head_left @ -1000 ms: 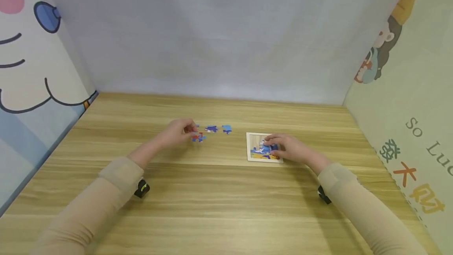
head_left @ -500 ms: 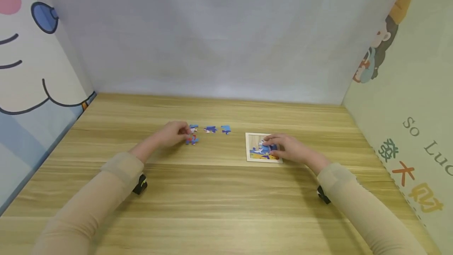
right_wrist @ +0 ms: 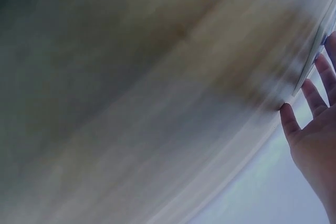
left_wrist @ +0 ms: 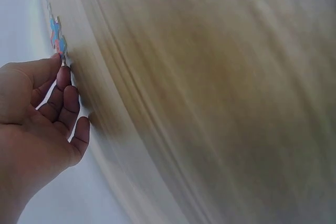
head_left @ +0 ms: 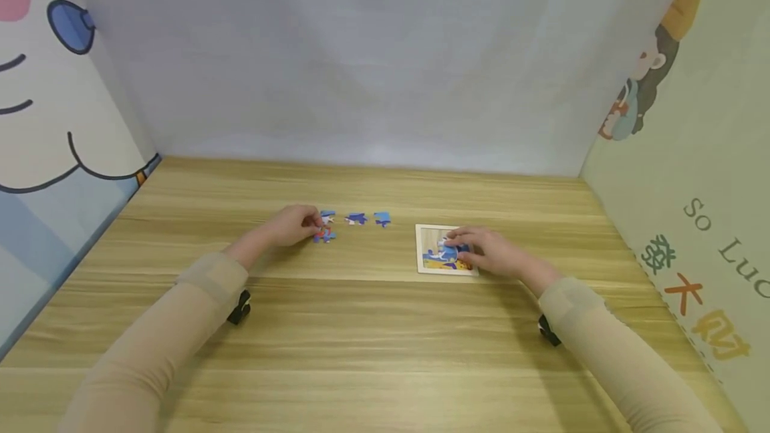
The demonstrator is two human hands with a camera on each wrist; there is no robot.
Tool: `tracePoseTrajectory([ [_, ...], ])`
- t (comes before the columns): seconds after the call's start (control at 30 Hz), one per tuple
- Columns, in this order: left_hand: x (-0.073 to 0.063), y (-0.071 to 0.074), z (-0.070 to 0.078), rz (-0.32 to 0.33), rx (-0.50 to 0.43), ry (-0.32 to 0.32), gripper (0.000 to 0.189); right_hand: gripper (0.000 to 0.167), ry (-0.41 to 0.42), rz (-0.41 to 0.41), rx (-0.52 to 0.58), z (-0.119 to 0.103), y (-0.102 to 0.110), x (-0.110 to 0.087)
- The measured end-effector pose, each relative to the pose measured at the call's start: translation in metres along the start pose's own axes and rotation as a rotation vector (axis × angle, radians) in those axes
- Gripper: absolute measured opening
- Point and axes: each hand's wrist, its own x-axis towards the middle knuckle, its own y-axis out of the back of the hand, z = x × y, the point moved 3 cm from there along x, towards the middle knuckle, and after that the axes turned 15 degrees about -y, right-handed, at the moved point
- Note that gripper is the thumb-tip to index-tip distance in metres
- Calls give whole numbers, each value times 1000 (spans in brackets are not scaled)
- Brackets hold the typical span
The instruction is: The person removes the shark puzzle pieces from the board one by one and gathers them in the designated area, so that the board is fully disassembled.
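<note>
In the head view my left hand pinches a red-and-blue jigsaw piece between thumb and index finger, low over the table. The left wrist view shows the thumb and fingertips at the edge of that piece. My right hand rests over the right side of a white-framed puzzle board, its fingers spread and slightly bent. Blue sea-animal pieces lie inside the frame, partly hidden by those fingers. Only the board's edge shows beside the right hand in the right wrist view.
Behind the held piece, a blue-and-white piece, a dark-blue piece and a light-blue piece lie in a row on the wood-grain table. A pale curtain stands at the table's back edge.
My left hand has drawn the red-and-blue jigsaw piece a little to the left, and the blue-and-white piece behind it now shows more. The right hand has stayed on the board.
</note>
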Motion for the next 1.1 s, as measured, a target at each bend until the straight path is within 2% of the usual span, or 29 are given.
tracePoseTrajectory([
  [0.13, 0, 0, -2, -3, -1, 17, 8, 37, 15, -7, 22, 3, -1, 2],
  [0.23, 2, 1, -1, 20, -7, 22, 8, 41, 30, -5, 13, 3, 0, 2],
  [0.4, 8, 6, 8, 67, -43, 29, 13, 45, 40, -4, 7, 2, 0, 1],
  [0.53, 15, 6, 25, 44, -79, 38, 15, 45, 48, -1, -2, 2, -1, 2],
  [0.6, 20, 5, 35, 35, -82, 23, 16, 45, 37, 0, 5, 3, -1, 2],
  [0.87, 46, 1, 74, 54, -36, -76, 14, 44, -50, -8, 59, 5, -2, 3],
  [1.1, 70, -8, 100, 68, -27, -150, 21, 46, -107, -3, 64, 10, -2, 5],
])
